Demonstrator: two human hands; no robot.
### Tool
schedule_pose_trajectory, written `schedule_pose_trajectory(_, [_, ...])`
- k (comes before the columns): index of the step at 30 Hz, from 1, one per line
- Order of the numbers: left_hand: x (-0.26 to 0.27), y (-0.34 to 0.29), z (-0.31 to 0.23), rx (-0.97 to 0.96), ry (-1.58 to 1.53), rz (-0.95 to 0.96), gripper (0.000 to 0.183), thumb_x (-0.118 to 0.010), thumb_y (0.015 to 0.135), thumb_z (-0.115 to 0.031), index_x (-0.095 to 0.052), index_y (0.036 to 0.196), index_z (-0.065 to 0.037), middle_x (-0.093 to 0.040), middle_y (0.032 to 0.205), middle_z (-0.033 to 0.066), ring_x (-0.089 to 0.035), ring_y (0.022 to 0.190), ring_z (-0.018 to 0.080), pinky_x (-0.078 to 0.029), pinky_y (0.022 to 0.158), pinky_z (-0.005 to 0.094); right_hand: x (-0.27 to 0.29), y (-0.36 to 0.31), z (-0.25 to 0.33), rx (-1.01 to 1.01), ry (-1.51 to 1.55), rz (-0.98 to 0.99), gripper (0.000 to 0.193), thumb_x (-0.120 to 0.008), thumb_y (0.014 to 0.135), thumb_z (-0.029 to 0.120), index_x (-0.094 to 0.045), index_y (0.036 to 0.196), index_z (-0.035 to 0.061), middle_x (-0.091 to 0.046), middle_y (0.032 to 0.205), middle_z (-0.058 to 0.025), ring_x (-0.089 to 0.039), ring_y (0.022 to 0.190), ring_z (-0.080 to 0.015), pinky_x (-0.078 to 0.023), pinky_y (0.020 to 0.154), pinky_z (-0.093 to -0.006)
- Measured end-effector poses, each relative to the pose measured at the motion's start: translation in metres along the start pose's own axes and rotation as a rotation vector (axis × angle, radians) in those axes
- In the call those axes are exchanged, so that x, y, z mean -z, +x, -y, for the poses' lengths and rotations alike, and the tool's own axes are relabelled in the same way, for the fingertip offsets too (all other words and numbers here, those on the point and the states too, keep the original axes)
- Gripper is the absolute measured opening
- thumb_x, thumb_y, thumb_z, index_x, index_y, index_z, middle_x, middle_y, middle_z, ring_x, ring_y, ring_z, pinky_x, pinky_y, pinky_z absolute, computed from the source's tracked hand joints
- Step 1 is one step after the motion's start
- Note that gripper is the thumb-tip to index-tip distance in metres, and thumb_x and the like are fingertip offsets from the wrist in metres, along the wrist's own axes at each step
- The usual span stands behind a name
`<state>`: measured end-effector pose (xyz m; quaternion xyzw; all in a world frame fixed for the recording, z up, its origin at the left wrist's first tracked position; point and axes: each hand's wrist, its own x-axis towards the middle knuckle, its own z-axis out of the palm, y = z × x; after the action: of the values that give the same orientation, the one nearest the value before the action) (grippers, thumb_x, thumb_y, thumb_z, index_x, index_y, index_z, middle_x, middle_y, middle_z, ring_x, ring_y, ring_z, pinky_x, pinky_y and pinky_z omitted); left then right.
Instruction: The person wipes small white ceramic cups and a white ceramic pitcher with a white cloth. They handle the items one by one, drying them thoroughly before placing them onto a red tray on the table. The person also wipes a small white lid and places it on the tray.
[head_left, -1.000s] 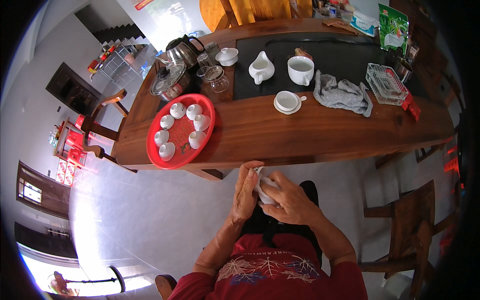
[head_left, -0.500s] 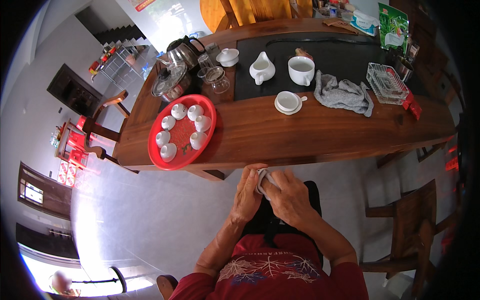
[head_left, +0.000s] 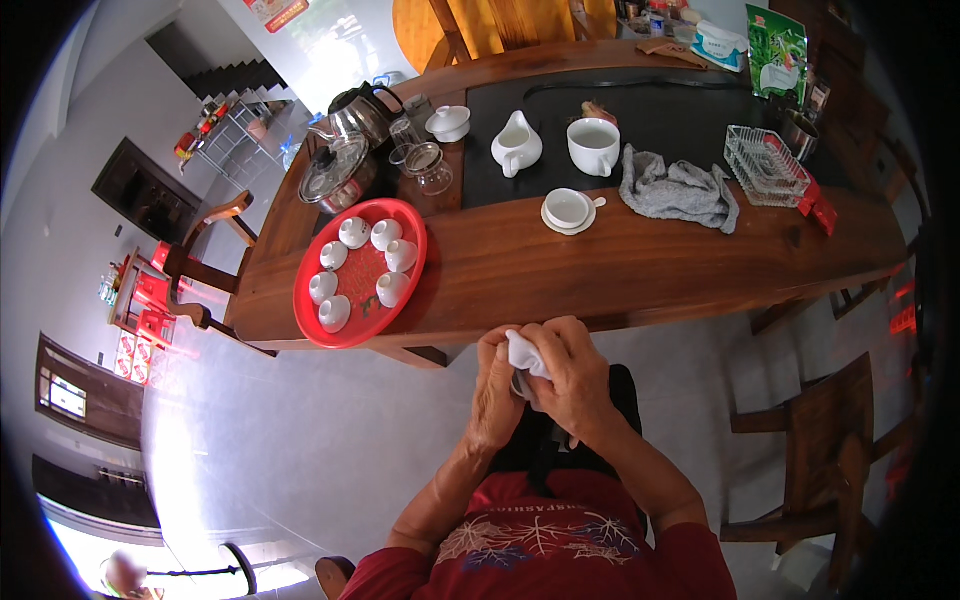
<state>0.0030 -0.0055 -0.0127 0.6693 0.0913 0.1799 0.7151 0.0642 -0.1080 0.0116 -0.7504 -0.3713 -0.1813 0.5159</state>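
Just off the table's front edge, my left hand (head_left: 494, 395) and my right hand (head_left: 574, 385) come together, fingers curled around a white cloth (head_left: 527, 356). The cloth is bunched between them, and whether anything sits inside its folds is hidden. A paler rim-like edge shows below the fingers, too small to name. On the table to the left lies a round red tray (head_left: 366, 262) with several small white cups (head_left: 334, 313) set in a ring, most of them upside down. Straight ahead, a small white bowl (head_left: 567, 208) rests on a white saucer with a tab handle.
Along the far side stand a steel kettle (head_left: 358, 118), a lidded pot (head_left: 336, 176), a glass jar (head_left: 430, 170), a lidded white bowl (head_left: 448, 123), a white pitcher (head_left: 516, 146) and a white cup (head_left: 593, 147). A grey towel (head_left: 678, 190) and glass trays (head_left: 764, 166) are at right.
My right hand has shifted up over the cloth, and its fingers are more raised. More of the white cloth now sticks up between the hands. The table things have not moved.
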Motion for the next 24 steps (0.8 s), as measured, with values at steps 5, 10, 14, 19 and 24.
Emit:
schedule_pose_trajectory(5, [-0.004,-0.003,-0.003,-0.046,-0.145,0.001,0.039,-0.038,0.099,-0.030,-0.024,0.129,-0.009,-0.048,0.113,0.0060,-0.045,0.105,0.0154,-0.037,0.092,0.0296,-0.003,-0.012,-0.015,-0.295,0.268,0.068,0.033,-0.068,0.073,0.004,-0.057,0.104,0.0050,-0.055,0.092,-0.0114,-0.059,0.082,-0.0301,-0.049,0.065,-0.0362])
schedule_pose_trajectory(10, [-0.001,-0.002,-0.009,-0.089,0.039,0.064,0.039,-0.037,0.100,-0.032,-0.025,0.129,-0.010,-0.049,0.109,0.0052,-0.045,0.099,0.0118,-0.037,0.089,0.0271,-0.003,-0.023,-0.021,-0.398,0.547,0.090,0.033,-0.068,0.073,0.001,-0.056,0.103,0.0033,-0.055,0.093,-0.0112,-0.060,0.083,-0.0299,-0.050,0.068,-0.0356])
schedule_pose_trajectory(14, [0.012,0.004,-0.006,0.063,0.131,0.131,0.036,-0.032,0.101,-0.032,-0.026,0.128,-0.009,-0.048,0.106,0.0050,-0.045,0.096,0.0104,-0.038,0.087,0.0259,0.010,-0.010,-0.026,0.029,0.199,0.167,0.040,-0.072,0.066,0.000,-0.056,0.103,0.0036,-0.053,0.091,-0.0095,-0.060,0.083,-0.0280,-0.052,0.067,-0.0346])
schedule_pose_trajectory(19, [0.010,0.004,-0.015,0.143,-0.041,0.134,0.035,-0.030,0.101,-0.034,-0.028,0.125,-0.008,-0.049,0.102,0.0047,-0.048,0.090,0.0103,-0.039,0.083,0.0239,0.012,0.004,-0.014,0.252,0.068,0.152,0.043,-0.073,0.063,0.000,-0.056,0.102,0.0053,-0.054,0.089,-0.0089,-0.059,0.077,-0.0272,-0.052,0.065,-0.0333])
schedule_pose_trajectory(24, [0.003,0.002,-0.024,-0.249,0.209,0.046,0.037,-0.039,0.099,-0.031,-0.025,0.121,-0.005,-0.048,0.104,0.0095,-0.044,0.092,0.0139,-0.038,0.085,0.0297,0.003,-0.009,-0.019,-0.282,0.570,0.158,0.026,-0.062,0.082,0.001,-0.053,0.106,0.0004,-0.057,0.094,-0.0081,-0.060,0.082,-0.0195,-0.049,0.070,-0.0274])
